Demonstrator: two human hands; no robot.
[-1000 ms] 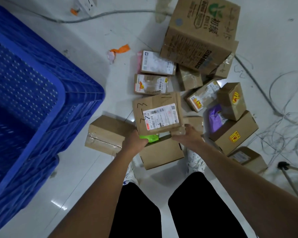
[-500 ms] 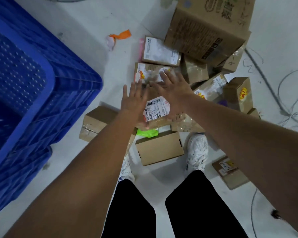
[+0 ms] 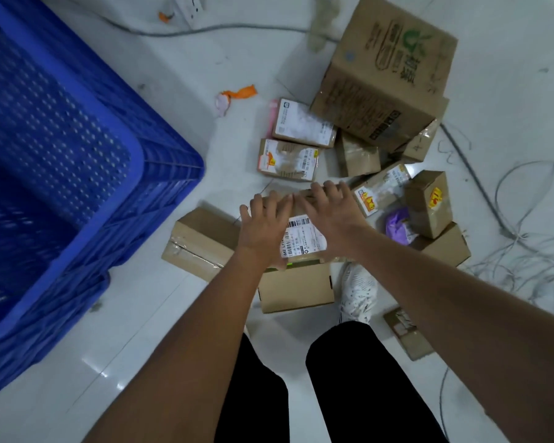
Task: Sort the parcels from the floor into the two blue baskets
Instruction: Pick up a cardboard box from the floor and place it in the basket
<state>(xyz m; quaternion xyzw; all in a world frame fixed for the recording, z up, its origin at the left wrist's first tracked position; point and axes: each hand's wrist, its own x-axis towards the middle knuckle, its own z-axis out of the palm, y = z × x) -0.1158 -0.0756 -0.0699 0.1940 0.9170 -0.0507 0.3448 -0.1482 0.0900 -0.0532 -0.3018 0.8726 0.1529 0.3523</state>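
A brown parcel with a white barcode label (image 3: 304,238) lies on top of other boxes in the pile on the floor. My left hand (image 3: 263,225) and my right hand (image 3: 330,212) both lie over it, fingers curled over its far edge. A small green patch shows just under its near edge. The blue basket (image 3: 135,161) stands at the left, a little apart from the pile, and its inside looks bare where it shows. More blue lattice (image 3: 45,314) shows below it.
Plain boxes (image 3: 202,241) (image 3: 296,289) lie beside and under the held parcel. Behind it are two white-labelled parcels (image 3: 301,123) (image 3: 288,159) and a large carton (image 3: 384,75). Several small boxes and a purple bag (image 3: 397,225) lie right. Loose cables (image 3: 525,251) trail at right. My shoe (image 3: 357,292) is below.
A second ago both hands held the labelled parcel by its near edge. They then spread flat over its top, and now the fingers hook over its far edge.
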